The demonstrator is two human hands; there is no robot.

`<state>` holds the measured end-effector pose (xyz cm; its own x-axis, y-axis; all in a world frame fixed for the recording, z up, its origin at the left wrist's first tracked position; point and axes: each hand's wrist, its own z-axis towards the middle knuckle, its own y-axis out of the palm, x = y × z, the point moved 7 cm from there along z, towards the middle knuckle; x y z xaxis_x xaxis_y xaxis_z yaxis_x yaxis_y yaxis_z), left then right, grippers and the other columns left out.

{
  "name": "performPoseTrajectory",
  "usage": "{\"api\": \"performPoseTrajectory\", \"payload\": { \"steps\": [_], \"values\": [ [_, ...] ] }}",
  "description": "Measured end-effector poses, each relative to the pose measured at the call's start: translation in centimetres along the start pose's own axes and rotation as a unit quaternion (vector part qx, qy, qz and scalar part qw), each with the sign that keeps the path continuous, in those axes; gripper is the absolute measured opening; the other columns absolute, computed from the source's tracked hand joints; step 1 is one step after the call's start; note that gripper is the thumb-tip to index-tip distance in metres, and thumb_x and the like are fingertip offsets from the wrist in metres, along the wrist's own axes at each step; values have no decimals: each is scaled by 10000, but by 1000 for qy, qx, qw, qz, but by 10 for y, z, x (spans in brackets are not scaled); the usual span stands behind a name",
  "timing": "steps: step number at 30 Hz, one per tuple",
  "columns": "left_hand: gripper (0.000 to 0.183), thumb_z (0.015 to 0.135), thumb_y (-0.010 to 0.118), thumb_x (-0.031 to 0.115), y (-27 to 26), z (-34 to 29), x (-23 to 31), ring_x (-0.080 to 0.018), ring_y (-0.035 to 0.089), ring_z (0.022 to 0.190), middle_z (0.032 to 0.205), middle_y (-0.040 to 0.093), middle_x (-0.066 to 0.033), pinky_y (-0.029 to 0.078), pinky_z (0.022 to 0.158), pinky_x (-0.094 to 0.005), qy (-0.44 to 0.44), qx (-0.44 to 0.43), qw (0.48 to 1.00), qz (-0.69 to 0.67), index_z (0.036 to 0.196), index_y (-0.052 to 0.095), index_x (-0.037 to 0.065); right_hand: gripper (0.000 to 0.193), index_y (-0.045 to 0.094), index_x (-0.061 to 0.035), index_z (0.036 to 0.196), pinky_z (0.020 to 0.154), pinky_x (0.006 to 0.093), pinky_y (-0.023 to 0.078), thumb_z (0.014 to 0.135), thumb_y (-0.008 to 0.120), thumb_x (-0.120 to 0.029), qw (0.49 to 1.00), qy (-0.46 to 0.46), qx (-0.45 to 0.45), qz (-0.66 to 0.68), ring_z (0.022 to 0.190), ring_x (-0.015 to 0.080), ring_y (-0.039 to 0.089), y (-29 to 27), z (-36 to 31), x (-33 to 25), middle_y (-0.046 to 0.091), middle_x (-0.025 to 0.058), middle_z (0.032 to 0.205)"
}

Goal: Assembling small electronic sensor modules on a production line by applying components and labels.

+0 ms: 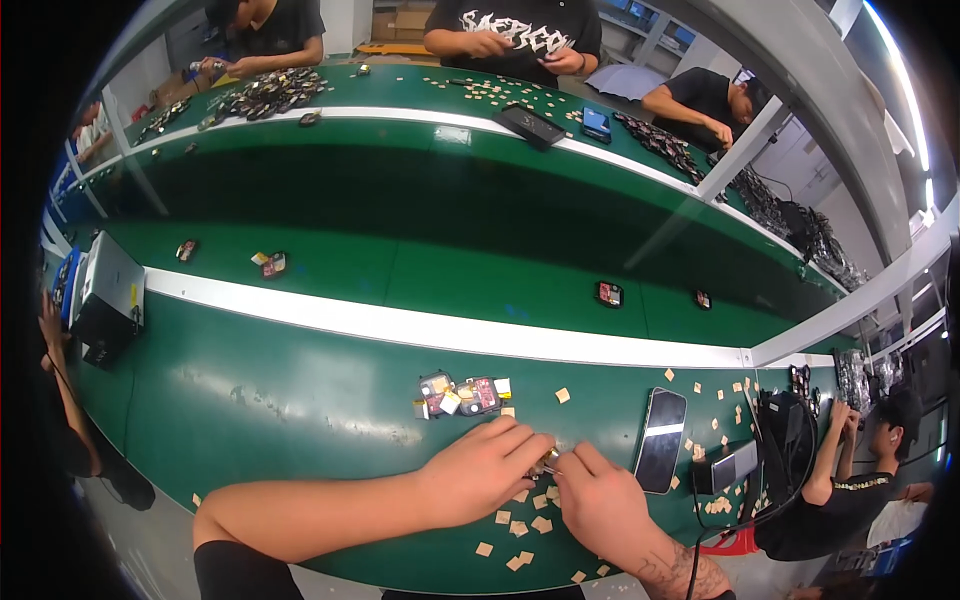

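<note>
My left hand (488, 466) and my right hand (602, 500) meet at the near part of the green bench, both with closed fingers. Between their fingertips is a small yellowish, partly shiny piece (546, 462); the fingers cover most of it, so its kind is unclear. Just beyond my left hand lie two small black-cased electronic modules with red circuit boards, one (437, 384) beside the other (482, 396), with white and yellow bits on them. Small beige squares (517, 528) are scattered under and around my hands.
To the right lie a smartphone (661, 440), a black-and-grey box-shaped device (726, 467) and a black cable. A white rail (430, 325) borders a green belt carrying several modules (610, 293). A dark metal box (108, 295) stands at left. Co-workers sit around with heaps of parts (270, 95).
</note>
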<state>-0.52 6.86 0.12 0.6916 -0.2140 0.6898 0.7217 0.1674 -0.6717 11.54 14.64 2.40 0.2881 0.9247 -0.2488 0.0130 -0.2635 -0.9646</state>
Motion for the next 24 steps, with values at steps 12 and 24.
{"api": "performPoseTrajectory", "payload": {
  "steps": [12,24],
  "values": [
    [550,915,789,129,-8,-2,-1,-352,602,1158,1186,633,-136,553,974,-456,-28,-7,999,-31,1401,549,38,344,739,-111,1229,724,363,639,893,801,-79,985,-93,64,128,891,236,742,1,4,21,659,48,1144],
    [422,902,811,143,-7,0,3,-342,619,1125,1166,650,-121,550,960,-443,-3,-21,1000,-14,1260,612,41,254,764,-32,1093,619,294,576,849,808,26,944,-92,159,275,736,170,694,1,7,23,679,69,978]
  ]
}}
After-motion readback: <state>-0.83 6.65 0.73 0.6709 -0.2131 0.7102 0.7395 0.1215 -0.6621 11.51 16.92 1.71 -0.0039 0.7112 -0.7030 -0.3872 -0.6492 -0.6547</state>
